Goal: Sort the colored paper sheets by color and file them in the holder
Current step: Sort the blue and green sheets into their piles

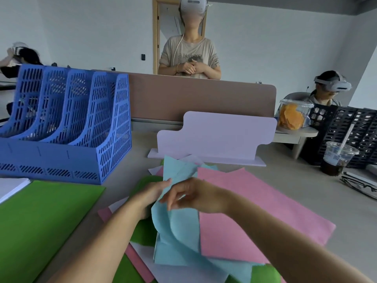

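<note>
a: progress? 
b: holder point(98, 158) looks empty; a green stack point(40, 221) lies sorted at left, mixed sheets remain.

a: hands? 
b: my left hand point(152, 194) pinches the blue sheets point(177, 231) mid-table; right hand point(191, 196) half-curled, touching them, grip unclear.

a: axis? 
b: long axis runs away from me, top edge lifted.

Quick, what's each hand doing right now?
Left hand: gripping the blue sheet.
Right hand: fingers loosely curled at the same sheet; grip cannot be told.
</note>
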A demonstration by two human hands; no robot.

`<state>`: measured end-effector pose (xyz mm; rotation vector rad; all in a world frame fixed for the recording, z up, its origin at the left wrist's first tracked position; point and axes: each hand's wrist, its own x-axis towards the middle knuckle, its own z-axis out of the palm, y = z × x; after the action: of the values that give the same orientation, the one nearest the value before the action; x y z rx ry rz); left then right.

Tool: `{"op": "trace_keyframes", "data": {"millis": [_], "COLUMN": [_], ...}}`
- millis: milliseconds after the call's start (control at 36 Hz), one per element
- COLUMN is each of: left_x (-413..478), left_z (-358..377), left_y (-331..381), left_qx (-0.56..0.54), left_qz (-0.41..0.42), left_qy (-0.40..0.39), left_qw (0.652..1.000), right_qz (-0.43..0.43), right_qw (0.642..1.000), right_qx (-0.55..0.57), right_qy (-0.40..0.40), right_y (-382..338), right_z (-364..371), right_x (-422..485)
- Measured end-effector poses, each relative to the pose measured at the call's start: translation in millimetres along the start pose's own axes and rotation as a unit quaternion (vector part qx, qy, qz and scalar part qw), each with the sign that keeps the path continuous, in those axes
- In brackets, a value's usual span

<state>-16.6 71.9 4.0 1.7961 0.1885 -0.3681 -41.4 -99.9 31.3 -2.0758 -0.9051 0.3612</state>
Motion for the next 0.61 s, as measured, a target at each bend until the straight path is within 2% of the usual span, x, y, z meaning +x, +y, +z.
{"op": "trace_keyframes", "data": {"millis": [83,139,194,250,333,389,500,611], "left_x": [39,22,7,10,13,12,13,14], "left_z": [-9,-6,-1,2,9,12,12,12], "left_y": [-16,-5,1,-3,-7,-7,-8,-10], "left_qx": [0.001,0.038,0.083,0.090,0.084,0.068,0.059,0.042], "left_qz": [0.020,0.022,0.016,0.027,0.050,0.060,0.064,0.067], "left_qy": [0.005,-0.028,-0.056,-0.067,-0.046,-0.043,-0.029,0.018], "left_qw": [1.000,0.999,0.995,0.993,0.994,0.995,0.996,0.997], "right_qz": [-0.012,-0.020,0.025,0.105,0.211,0.247,0.299,0.342], "right_qw": [0.995,0.981,0.969,0.953,0.930,0.914,0.895,0.880], "right_qx": [0.100,0.150,0.080,-0.065,-0.239,-0.292,-0.302,-0.292], "right_qy": [0.022,0.121,0.234,0.275,0.181,0.134,0.138,0.152], "right_y": [5,16,33,53,73,79,79,87], "right_z": [10,6,-2,-6,-1,3,-1,-11], "right_x": [1,-1,-4,-10,-21,-25,-31,-44]}}
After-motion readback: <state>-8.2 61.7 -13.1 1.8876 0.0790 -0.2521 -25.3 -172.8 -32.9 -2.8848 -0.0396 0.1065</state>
